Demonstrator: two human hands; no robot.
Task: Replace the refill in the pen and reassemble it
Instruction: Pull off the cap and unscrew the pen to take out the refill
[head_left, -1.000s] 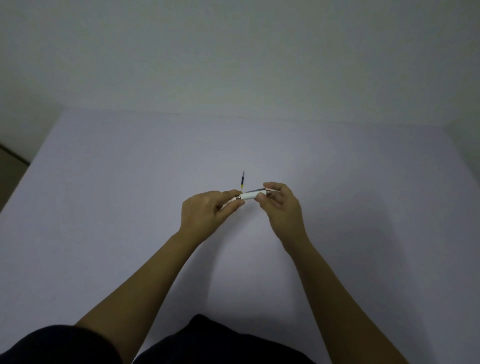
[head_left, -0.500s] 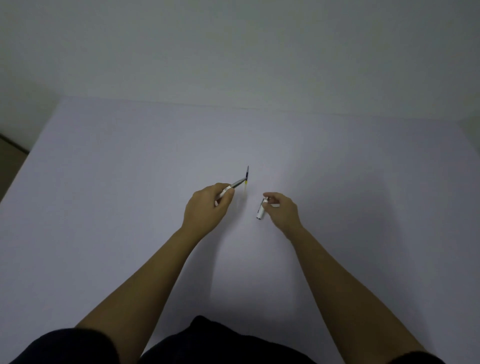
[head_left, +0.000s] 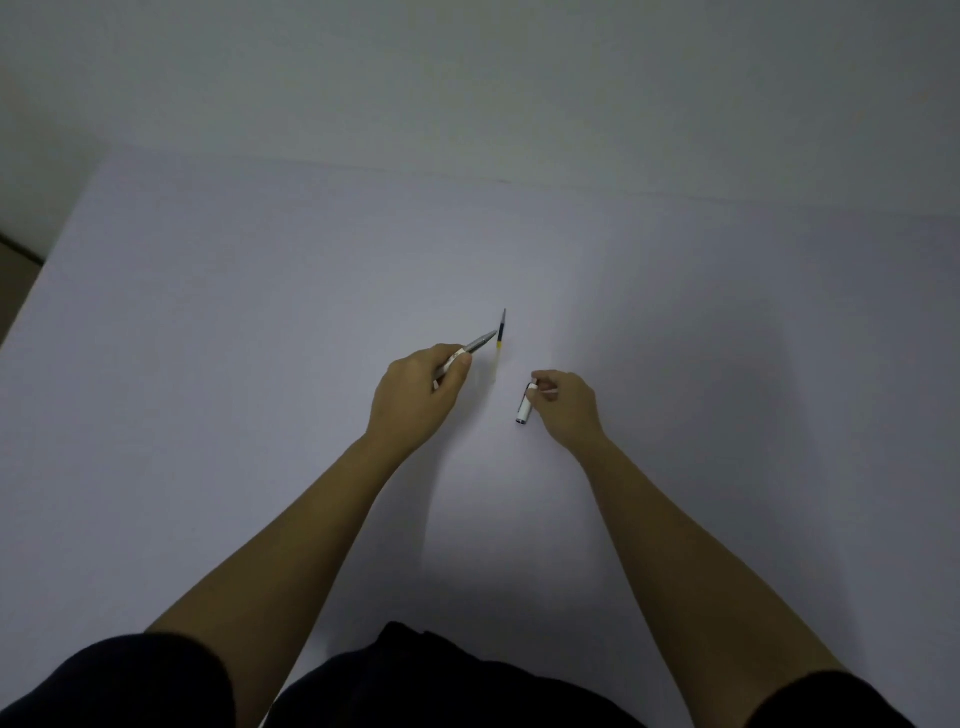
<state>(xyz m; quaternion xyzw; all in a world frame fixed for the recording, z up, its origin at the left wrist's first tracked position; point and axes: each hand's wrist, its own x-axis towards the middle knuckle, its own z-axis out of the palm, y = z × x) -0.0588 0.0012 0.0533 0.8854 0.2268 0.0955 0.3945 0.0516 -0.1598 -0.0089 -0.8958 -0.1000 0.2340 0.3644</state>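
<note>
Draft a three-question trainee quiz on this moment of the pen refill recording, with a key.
1. True or false: the pen is in one piece.
2. Multiple choice: where is the spare refill? A) in the left hand B) lying on the table between and beyond the hands C) inside the cap
3. Short answer: what does each hand hold?

Key
1. False. The two parts are held apart.
2. B. It lies on the table, touching neither hand.
3. The left hand holds the pen body, grey tip pointing away from the person; the right hand pinches the white cap at its top end.
</note>
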